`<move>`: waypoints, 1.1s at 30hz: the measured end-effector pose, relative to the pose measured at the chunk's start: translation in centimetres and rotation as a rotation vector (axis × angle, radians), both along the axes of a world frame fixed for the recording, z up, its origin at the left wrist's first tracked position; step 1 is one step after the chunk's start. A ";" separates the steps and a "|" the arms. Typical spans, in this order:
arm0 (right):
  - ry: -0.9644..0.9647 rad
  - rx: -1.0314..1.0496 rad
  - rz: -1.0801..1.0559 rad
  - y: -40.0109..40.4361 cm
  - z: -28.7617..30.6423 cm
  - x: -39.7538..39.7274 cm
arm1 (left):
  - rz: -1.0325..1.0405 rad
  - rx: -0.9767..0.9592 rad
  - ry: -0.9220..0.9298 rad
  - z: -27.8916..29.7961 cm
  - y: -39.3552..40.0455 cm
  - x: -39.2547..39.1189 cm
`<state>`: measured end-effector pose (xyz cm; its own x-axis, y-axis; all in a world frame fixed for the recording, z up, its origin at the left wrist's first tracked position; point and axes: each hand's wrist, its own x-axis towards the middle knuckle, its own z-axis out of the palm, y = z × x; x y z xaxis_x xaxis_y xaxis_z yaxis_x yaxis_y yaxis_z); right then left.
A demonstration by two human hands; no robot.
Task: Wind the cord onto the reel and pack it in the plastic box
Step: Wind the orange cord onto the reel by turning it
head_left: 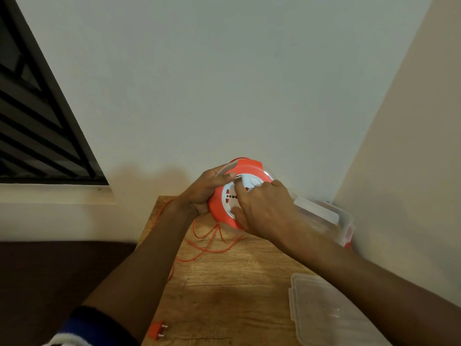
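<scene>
Just one reel (230,196), two hands.

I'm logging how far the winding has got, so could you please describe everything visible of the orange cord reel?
The cord reel is a round orange plastic drum with a white socket face, held tilted above the wooden table. The left hand grips its left rim, thumb across the face; the right hand rests on the face, fingers curled. Loose orange cord trails below onto the table, ending at the plug.

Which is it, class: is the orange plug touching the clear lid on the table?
Apart. The head view shows the plug at the table's near left edge and the lid far right, bare wood between them.
</scene>
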<state>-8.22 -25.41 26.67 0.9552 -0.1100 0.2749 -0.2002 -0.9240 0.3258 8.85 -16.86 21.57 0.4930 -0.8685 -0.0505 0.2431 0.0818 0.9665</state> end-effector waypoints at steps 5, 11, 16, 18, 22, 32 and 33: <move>-0.062 0.025 -0.023 0.0 -0.3 -0.3 | -0.002 0.023 -0.024 0.4 -0.3 -0.2; -0.024 -0.021 0.132 -0.7 0.0 -1.6 | -0.008 0.009 0.003 0.3 0.6 0.3; 0.129 -0.066 0.301 -1.4 0.3 -1.8 | -0.024 0.013 -0.018 0.0 0.9 0.2; 0.144 -0.102 0.258 -1.1 0.1 -2.0 | -0.004 0.042 -0.022 0.1 0.9 0.0; 0.133 -0.172 0.243 -0.4 0.4 -1.7 | -0.010 0.088 -0.050 0.6 0.9 -0.5; -0.027 -0.161 0.084 -0.3 -0.2 -0.9 | 0.028 0.006 0.019 0.4 1.1 -0.7; -0.064 -0.137 0.048 -0.2 -0.3 -0.7 | 0.035 0.003 0.011 0.5 1.1 -0.9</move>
<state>-8.88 -25.59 26.37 0.9385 -0.0217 0.3447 -0.1810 -0.8808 0.4376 7.97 -15.79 22.10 0.5227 -0.8505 -0.0589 0.2511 0.0875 0.9640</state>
